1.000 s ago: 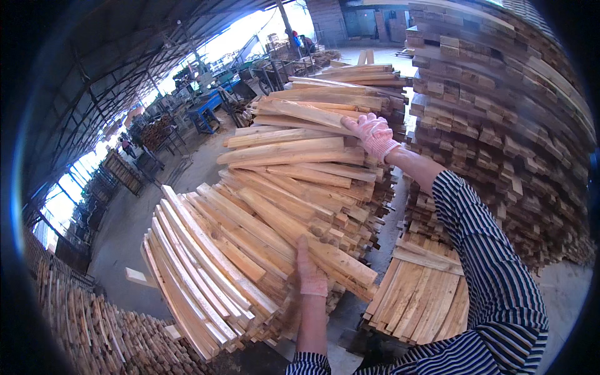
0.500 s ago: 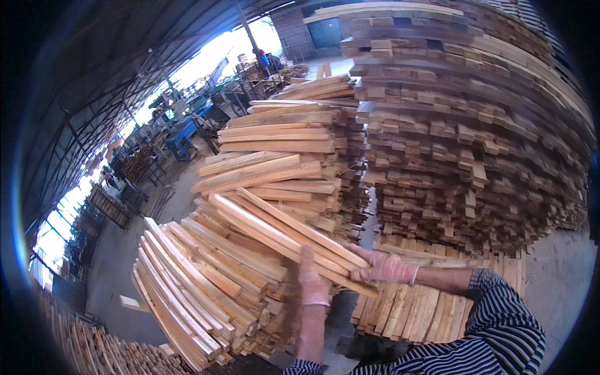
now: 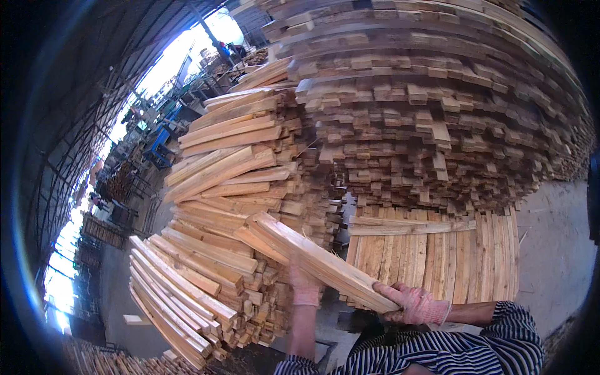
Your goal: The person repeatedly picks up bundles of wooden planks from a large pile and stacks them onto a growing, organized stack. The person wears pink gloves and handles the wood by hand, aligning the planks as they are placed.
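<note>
A small bundle of wooden boards (image 3: 331,261) slants across the gap between two stacks, its far end over the left stack. My right hand (image 3: 417,304), in a pale pink work glove, is closed around the bundle's near end. Under its middle, my left hand (image 3: 304,286), gloved alike, holds the boards from the left side; its fingers are blurred and partly hidden by the wood. Left of my hands lies a long stack of loose boards (image 3: 187,275). A low, flat layer of boards (image 3: 437,256) is behind my right hand.
A tall wall of stacked lumber (image 3: 431,112) rises at the back right. Concrete floor (image 3: 550,231) shows on the right. Far left, a blue metal stand (image 3: 157,147) is among machinery. More wood pieces (image 3: 119,359) lie at the lower left.
The bundle has swung right and nearer to me, over the edge of the low layer. Both hands still hold it; my right hand has moved right and down. The view has shifted right.
</note>
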### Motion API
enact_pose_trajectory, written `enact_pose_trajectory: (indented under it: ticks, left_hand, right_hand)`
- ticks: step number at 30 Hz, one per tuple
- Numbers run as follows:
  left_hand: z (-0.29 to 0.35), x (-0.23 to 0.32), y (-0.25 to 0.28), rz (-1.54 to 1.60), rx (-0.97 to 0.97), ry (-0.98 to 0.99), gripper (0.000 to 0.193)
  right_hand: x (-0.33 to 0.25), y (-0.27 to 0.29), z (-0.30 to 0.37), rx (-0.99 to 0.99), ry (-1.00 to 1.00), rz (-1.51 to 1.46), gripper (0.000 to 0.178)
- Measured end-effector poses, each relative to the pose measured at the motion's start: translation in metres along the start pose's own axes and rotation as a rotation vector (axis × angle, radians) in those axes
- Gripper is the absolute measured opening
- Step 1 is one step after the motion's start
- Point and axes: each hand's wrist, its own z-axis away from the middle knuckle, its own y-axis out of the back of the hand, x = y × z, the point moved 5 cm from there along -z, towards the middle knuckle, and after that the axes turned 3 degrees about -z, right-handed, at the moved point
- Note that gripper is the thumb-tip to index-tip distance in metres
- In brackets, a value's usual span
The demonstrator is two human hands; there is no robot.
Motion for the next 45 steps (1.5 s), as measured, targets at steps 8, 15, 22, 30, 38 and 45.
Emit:
enact_pose_trajectory:
  ticks: [8,15,22,30,38,45]
  left_hand:
    - [-0.037,-0.139,-0.036,-0.020,-0.261,0.200,0.042]
    - [0.010,-0.228,-0.097,-0.675,-0.840,0.294,0.035]
    - [0.004,-0.264,-0.165,-1.048,-0.840,0.408,0.037]
    - [-0.028,-0.298,-0.128,-0.952,-0.963,0.525,0.052]
    - [-0.032,-0.308,-0.085,-1.415,-1.007,0.405,0.105]
    - [0.030,-0.347,-0.100,-2.200,-1.251,-0.027,0.067]
  right_hand:
    - [0.050,0.069,-0.032,0.582,0.208,-0.222,0.095]
    - [0.198,0.039,-0.035,0.575,-0.006,-0.375,0.082]
    - [0.306,-0.009,-0.072,0.821,-0.026,-0.406,0.079]
    - [0.315,0.007,-0.037,0.783,-0.061,-0.586,0.089]
    - [0.349,0.066,0.113,0.566,-0.284,-0.315,0.076]
    - [0.512,-0.005,0.224,0.485,-0.586,0.265,0.031]
